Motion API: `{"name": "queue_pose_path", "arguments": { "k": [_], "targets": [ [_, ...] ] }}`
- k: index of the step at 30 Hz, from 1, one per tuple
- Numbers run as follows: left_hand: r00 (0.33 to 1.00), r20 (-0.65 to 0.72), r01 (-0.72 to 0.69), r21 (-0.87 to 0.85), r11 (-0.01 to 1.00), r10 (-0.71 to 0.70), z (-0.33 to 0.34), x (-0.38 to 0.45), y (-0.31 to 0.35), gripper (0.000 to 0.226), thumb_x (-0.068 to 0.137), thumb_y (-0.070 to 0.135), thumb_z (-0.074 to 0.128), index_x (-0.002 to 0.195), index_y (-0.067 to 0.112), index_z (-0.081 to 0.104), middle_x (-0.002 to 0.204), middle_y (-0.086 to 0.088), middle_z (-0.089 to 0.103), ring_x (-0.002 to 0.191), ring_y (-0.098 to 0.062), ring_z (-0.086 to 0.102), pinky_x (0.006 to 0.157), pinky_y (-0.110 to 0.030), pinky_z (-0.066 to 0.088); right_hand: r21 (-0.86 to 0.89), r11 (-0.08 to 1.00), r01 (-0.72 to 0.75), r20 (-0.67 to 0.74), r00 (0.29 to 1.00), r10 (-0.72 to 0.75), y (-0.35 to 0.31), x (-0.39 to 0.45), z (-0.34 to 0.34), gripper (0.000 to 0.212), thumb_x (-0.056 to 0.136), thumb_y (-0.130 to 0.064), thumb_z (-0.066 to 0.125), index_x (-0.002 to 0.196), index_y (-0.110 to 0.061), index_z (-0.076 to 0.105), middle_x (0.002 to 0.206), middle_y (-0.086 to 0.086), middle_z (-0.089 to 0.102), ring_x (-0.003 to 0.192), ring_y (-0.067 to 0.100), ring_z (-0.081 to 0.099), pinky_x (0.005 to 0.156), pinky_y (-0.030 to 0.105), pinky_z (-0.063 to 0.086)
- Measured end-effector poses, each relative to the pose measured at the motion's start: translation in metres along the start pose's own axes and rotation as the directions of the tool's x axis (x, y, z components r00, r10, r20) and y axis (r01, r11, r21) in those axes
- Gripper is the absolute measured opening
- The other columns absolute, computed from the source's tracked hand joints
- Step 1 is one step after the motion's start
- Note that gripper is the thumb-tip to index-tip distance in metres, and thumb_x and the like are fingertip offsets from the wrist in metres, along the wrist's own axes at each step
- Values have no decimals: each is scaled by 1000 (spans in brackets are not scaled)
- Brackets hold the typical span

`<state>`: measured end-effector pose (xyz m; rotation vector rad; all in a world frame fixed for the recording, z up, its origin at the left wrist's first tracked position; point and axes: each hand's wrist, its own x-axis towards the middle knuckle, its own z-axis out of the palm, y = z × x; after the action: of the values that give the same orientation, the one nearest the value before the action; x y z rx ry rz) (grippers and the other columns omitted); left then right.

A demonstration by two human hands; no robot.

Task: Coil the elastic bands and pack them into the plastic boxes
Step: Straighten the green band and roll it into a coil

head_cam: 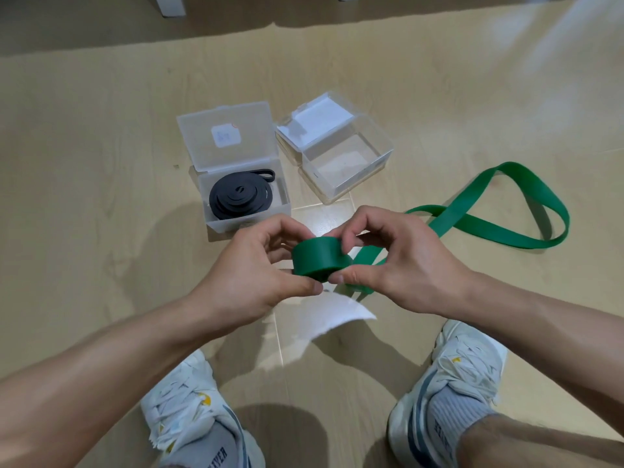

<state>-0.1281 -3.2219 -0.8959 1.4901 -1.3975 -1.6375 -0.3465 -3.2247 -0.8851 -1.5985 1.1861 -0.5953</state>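
Both hands hold a partly coiled green elastic band (319,260) above the floor. My left hand (260,265) grips the roll from the left, thumb under it. My right hand (388,261) pinches the roll's right side. The band's loose length (526,211) trails to the right and loops on the floor. A coiled black band (241,197) lies in the left plastic box (216,224), whose lid stands open. The right clear plastic box (381,157) is open and holds no band.
A white paper scrap (334,315) lies on the beige floor below my hands. My two white shoes (189,413) (452,376) stand at the bottom. White furniture legs (172,5) show at the top edge.
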Motion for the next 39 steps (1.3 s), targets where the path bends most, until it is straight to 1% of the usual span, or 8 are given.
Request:
{"name": "queue_pose_path", "arguments": {
  "k": [5, 8, 18, 22, 26, 30, 33, 39],
  "targets": [
    [992, 16, -121, 274, 954, 122, 10, -3, 7, 42, 62, 30, 96, 93, 27, 68, 92, 15, 72, 97, -2, 67, 82, -26, 59, -204, 979, 5, -1, 1000, -5, -1, -2, 1, 40, 71, -18, 88, 83, -26, 51, 100, -19, 73, 104, 7, 65, 90, 38, 52],
    [986, 25, -160, 383, 910, 164, 11, -2, 13, 36, 64, 33, 94, 91, 29, 70, 89, 16, 73, 95, -3, 68, 76, -29, 61, -219, 976, -11, -28, 1000, 4, 2, -4, 5, 42, 69, -18, 90, 82, -27, 51, 100, -18, 73, 102, 11, 64, 85, 41, 53],
    [994, -104, -35, -102, 994, 24, 2, 1, -1, 47, 60, -9, 91, 88, 16, 64, 83, 7, 76, 88, -8, 72, 83, -19, 55, 113, 993, -27, -85, 996, 37, 20, 0, 1, 30, 69, -10, 91, 82, -9, 63, 105, -4, 76, 101, 12, 72, 97, 27, 55],
    [998, -63, -41, -180, 983, 30, 5, 2, -8, 46, 57, -1, 81, 93, 18, 59, 84, 13, 70, 93, -8, 69, 83, -21, 55, -27, 998, -48, -108, 993, 45, 16, 0, 2, 32, 68, -21, 93, 84, -26, 66, 97, -7, 76, 98, 4, 71, 92, 24, 55],
    [999, -4, -53, -46, 998, 52, 8, -1, -8, 58, 56, 14, 90, 106, 26, 64, 93, 19, 68, 105, -7, 67, 80, -26, 59, -181, 983, 15, -92, 995, -32, 15, -2, 6, 29, 72, -22, 90, 90, -26, 67, 98, -9, 75, 98, 7, 70, 92, 34, 54],
    [991, -80, -92, 136, 987, 103, 15, -1, -4, 48, 56, 25, 99, 96, 25, 73, 95, 10, 75, 97, -7, 70, 84, -32, 60, -191, 980, 58, -81, 994, -75, 17, -6, 8, 28, 72, -27, 87, 92, -27, 68, 97, -9, 72, 94, 9, 69, 86, 36, 55],
    [993, -95, -59, 64, 996, 65, 14, -1, -4, 43, 55, 18, 98, 92, 23, 78, 91, 5, 78, 92, -11, 73, 85, -29, 60, -177, 983, 57, -32, 997, -63, 18, -3, 4, 33, 71, -40, 85, 96, -28, 67, 101, -8, 72, 96, 12, 68, 85, 41, 55],
    [997, -44, 49, -357, 933, -69, 9, 1, -15, 56, 47, 19, 94, 99, 16, 74, 102, -13, 78, 94, -25, 76, 83, -33, 59, 2, 1000, -5, -72, 997, 5, 19, -3, 10, 33, 70, -28, 91, 88, -25, 64, 103, -9, 75, 107, 10, 69, 98, 41, 54]
  ]
}}
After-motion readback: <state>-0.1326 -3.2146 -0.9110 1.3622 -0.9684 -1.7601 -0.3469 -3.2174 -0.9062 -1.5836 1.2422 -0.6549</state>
